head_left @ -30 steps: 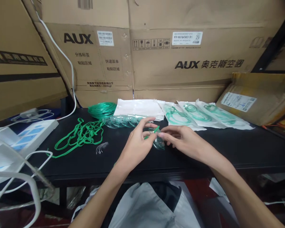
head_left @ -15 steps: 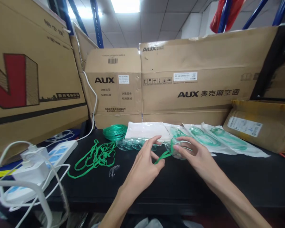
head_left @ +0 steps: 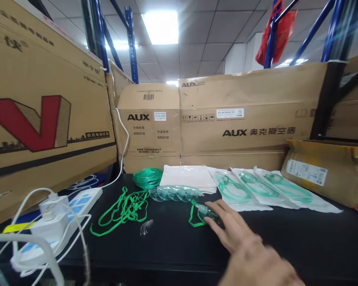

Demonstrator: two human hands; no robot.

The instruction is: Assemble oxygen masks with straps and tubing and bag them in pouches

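Note:
My right hand [head_left: 229,222] rests low over the black table, its fingers wrapped round a clear oxygen mask [head_left: 203,211]. A green elastic strap [head_left: 193,222] loops from the mask onto the tabletop. In front of my right wrist, close to the camera, is a blurred hand shape [head_left: 262,262] that looks like my left hand; its fingers cannot be made out. Behind the held mask lies a row of nested clear masks [head_left: 176,194]. To the left are a tangle of green elastic straps [head_left: 128,210] and several thin metal strips [head_left: 146,227].
A green tubing coil [head_left: 147,178] and a stack of white pouches [head_left: 187,178] stand at the back. Several pouches with green tubing [head_left: 258,186] lie to the right, beside a cardboard box [head_left: 331,171]. A power strip [head_left: 83,200] with white cables occupies the left.
The mask with its strap went from between both raised hands down onto the table, under my right hand. My left hand left it and swung right, towards the camera. The view tilted up.

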